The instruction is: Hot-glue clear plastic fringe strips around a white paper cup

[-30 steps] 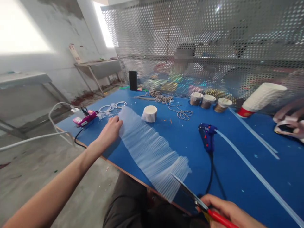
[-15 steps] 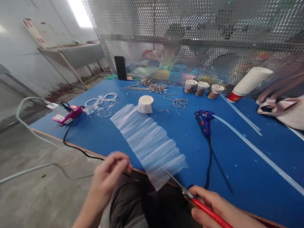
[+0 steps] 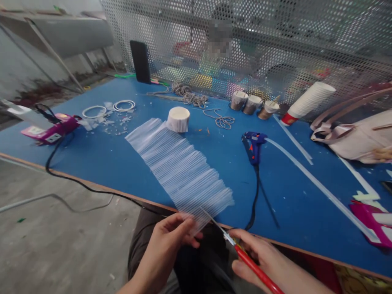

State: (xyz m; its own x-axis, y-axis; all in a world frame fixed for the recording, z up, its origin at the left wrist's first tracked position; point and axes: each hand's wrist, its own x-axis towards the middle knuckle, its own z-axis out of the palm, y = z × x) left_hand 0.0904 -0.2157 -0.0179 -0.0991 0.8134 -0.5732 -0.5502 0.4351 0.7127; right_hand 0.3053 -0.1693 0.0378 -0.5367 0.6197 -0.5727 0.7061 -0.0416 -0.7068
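a sheet of thin white pleated paper (image 3: 180,167) lies slantwise on the blue surface (image 3: 101,163), its near end reaching past the edge. the left hand (image 3: 183,230) has its grip closed on that near end, thumb above and fingers below. the right hand (image 3: 260,253) grips red-handled scissors (image 3: 228,238), the blade overlapping the paper beside the left hand; how far the blades are parted i cannot tell. just beyond the paper sits a white pleated cup (image 3: 178,119). to the right lies a blue glue gun (image 3: 255,145); to the left, near two white rings, a purple power strip (image 3: 59,128). farther back are tangled string (image 3: 190,96), three small cups and a leaning cup stack (image 3: 310,102).
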